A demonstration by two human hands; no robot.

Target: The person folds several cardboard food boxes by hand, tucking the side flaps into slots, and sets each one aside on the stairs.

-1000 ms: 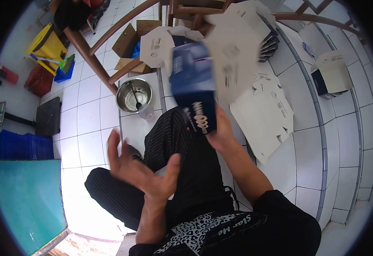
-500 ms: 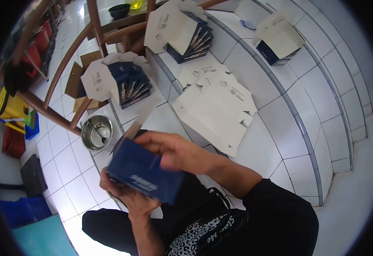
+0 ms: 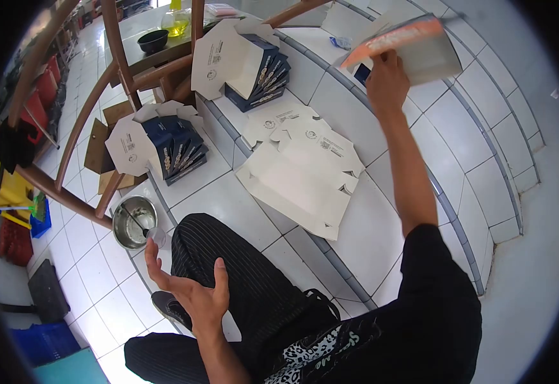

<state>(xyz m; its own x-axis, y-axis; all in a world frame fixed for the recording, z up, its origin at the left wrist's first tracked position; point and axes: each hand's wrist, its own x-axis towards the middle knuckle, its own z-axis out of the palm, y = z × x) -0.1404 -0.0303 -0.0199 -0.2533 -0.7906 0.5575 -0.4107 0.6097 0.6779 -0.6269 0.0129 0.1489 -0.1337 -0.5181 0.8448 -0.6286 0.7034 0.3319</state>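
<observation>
My right hand (image 3: 389,83) reaches out to the upper right, its fingers closed on the edge of a cardboard box (image 3: 430,54). The box has an orange strip with white lettering and a pale face, blurred by motion. It covers most of the stack on that step, of which a dark blue bit (image 3: 361,75) shows. Over my lap, my left hand (image 3: 193,288) holds nothing, its fingers and thumb apart. Flat unfolded white cardboard sheets (image 3: 298,185) lie on the tiled step between the hands.
Two fanned stacks of dark blue cardboard boxes, one nearer (image 3: 180,144) and one farther (image 3: 263,73), rest on the steps. A metal bowl (image 3: 123,225) with a spoon stands left of my knee. A brown wooden chair frame (image 3: 87,214) rises at the left.
The blue box was in both hands above my lap. My left hand has let go, and my right arm has swung to the upper right with the box.
</observation>
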